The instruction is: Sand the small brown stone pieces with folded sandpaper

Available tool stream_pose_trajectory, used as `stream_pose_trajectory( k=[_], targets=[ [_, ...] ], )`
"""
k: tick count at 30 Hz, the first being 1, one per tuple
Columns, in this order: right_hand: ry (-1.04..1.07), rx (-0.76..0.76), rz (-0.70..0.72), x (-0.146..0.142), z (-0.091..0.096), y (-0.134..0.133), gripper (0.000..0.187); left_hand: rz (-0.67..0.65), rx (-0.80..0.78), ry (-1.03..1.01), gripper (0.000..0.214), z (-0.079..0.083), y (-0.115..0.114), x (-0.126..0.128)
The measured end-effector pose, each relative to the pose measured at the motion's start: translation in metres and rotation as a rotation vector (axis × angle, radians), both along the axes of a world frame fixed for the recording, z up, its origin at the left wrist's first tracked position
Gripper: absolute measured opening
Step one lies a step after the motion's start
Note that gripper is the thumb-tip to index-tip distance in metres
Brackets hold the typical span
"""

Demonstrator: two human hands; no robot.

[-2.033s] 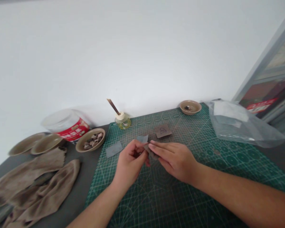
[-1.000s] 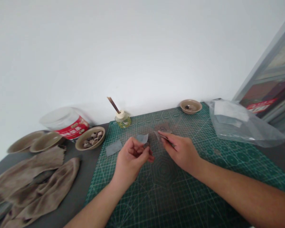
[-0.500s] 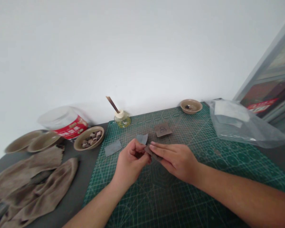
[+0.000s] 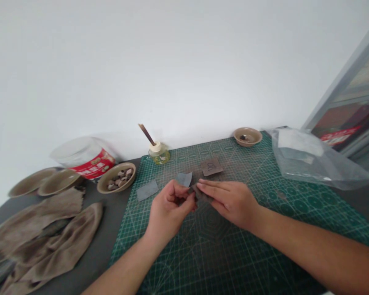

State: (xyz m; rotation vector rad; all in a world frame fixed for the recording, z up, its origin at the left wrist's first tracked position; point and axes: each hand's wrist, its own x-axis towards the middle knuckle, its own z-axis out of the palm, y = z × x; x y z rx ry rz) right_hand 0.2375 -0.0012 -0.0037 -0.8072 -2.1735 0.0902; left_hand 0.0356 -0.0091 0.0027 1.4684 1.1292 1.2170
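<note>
My left hand [image 4: 172,203] is closed in a pinch over the green cutting mat [image 4: 172,258]. Whatever small thing lies between its fingertips is mostly hidden. Against those fingertips, my right hand [image 4: 230,200] presses a small dark grey-brown piece of sandpaper [image 4: 203,196] under its straightened, closed fingers. Just beyond the hands lies a grey sandpaper piece [image 4: 184,179], slightly curled. Another grey piece [image 4: 147,190] rests flat to the left. Farther back is a brown sandpaper square [image 4: 211,166] with a handwritten mark on its back.
A bowl of small stones [image 4: 117,180], a red-labelled plastic tub [image 4: 92,159], more bowls [image 4: 60,182] and a crumpled brown cloth [image 4: 64,246] are on the left. A reed diffuser [image 4: 159,153] and a small bowl [image 4: 247,137] stand near the wall. A clear plastic bag [image 4: 316,164] lies right.
My right hand has shifted slightly up and away along the left fingertips, and the sandpaper has turned a little with it. My left hand stays nearly in place.
</note>
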Motion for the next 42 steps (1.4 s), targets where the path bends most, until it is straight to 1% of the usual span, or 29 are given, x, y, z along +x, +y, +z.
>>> stream_pose_trajectory(
  k=[3, 6, 9, 13, 17, 20, 27, 31, 36, 38, 40, 42],
  targets=[
    [0.0, -0.058, -0.051, 0.002, 0.001, 0.003, 0.036, 0.038, 0.023, 0.035, 0.021, 0.002, -0.002, 0.0],
    [0.078, -0.08, -0.053, 0.002, 0.004, 0.0, 0.037, 0.042, 0.032, 0.077, 0.021, 0.004, -0.004, 0.001],
    [0.147, -0.081, -0.025, 0.0, 0.005, -0.005, 0.038, 0.003, 0.013, 0.085, 0.021, 0.002, -0.004, 0.0],
    [0.131, -0.083, 0.049, -0.004, 0.003, -0.007, 0.038, -0.002, 0.027, 0.136, 0.02, -0.001, -0.002, -0.001],
    [0.145, -0.126, 0.027, -0.007, 0.003, -0.008, 0.038, -0.002, 0.009, 0.088, 0.021, -0.002, -0.002, -0.001],
    [0.171, -0.119, 0.042, -0.007, 0.004, -0.012, 0.038, 0.012, 0.01, 0.057, 0.021, -0.002, -0.003, 0.001],
    [0.242, -0.161, 0.019, -0.006, 0.007, -0.013, 0.035, 0.013, 0.0, 0.087, 0.024, -0.003, -0.002, 0.002],
    [0.21, -0.187, 0.027, -0.005, 0.006, -0.011, 0.036, 0.071, 0.017, 0.095, 0.024, -0.001, -0.003, 0.003],
    [0.21, -0.177, 0.05, -0.004, 0.007, -0.012, 0.038, 0.002, 0.017, 0.187, 0.024, 0.001, -0.004, 0.004],
    [0.206, -0.186, 0.07, -0.003, 0.008, -0.012, 0.038, 0.028, 0.017, 0.181, 0.024, 0.002, -0.002, 0.003],
    [0.238, -0.212, 0.058, -0.002, 0.01, -0.011, 0.036, 0.087, 0.012, 0.189, 0.025, 0.003, 0.003, 0.0],
    [0.281, -0.291, 0.018, -0.001, 0.011, -0.008, 0.03, 0.15, 0.006, 0.202, 0.027, 0.005, 0.008, -0.003]
  ],
)
